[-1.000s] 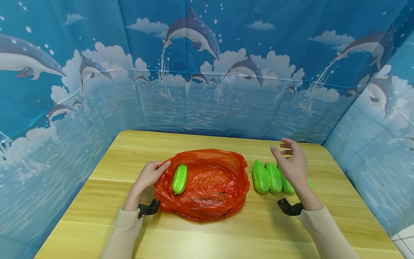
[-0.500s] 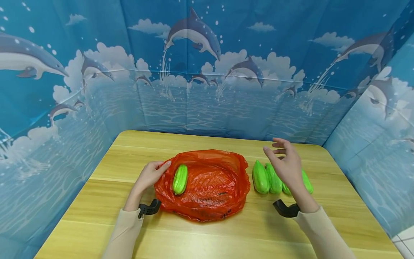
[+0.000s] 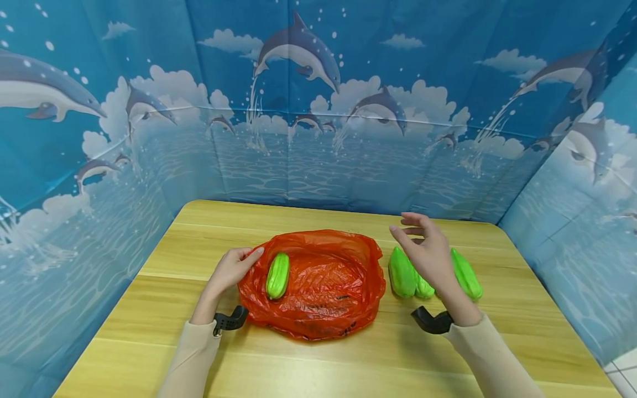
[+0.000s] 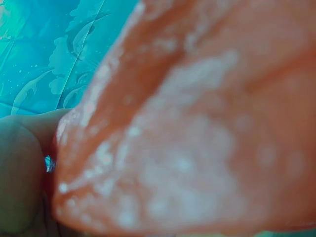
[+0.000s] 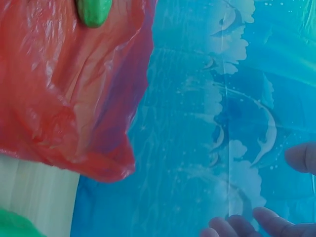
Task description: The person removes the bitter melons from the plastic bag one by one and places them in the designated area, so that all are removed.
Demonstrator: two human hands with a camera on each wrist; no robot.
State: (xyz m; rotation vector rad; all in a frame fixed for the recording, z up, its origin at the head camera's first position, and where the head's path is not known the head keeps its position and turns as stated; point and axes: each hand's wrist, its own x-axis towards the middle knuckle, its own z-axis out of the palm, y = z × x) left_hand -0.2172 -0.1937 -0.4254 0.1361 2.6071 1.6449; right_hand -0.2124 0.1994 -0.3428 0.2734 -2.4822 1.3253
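Observation:
A red plastic bag (image 3: 328,282) lies spread on the table with its mouth facing up. My left hand (image 3: 232,269) pinches its left rim between thumb and fingers; in the left wrist view the blurred bag (image 4: 187,138) fills most of the frame. Inside, at the left, is one glossy green ridged gourd (image 3: 277,276). To the right of the bag more such green gourds (image 3: 401,273) lie side by side, partly hidden behind my right hand (image 3: 427,251). That hand hovers above them with fingers loosely bent and apart, holding nothing. The rightmost gourd (image 3: 465,275) shows beside the wrist.
The light wooden table (image 3: 298,370) has rounded far corners. Behind it and along both sides hangs a blue dolphin-print curtain (image 3: 308,166). Black camera mounts sit on both wrists, the right mount (image 3: 432,320) above the table.
My right hand has moved left over the row of gourds, uncovering the rightmost one and covering those nearer the middle. The left hand and the bag have stayed nearly still.

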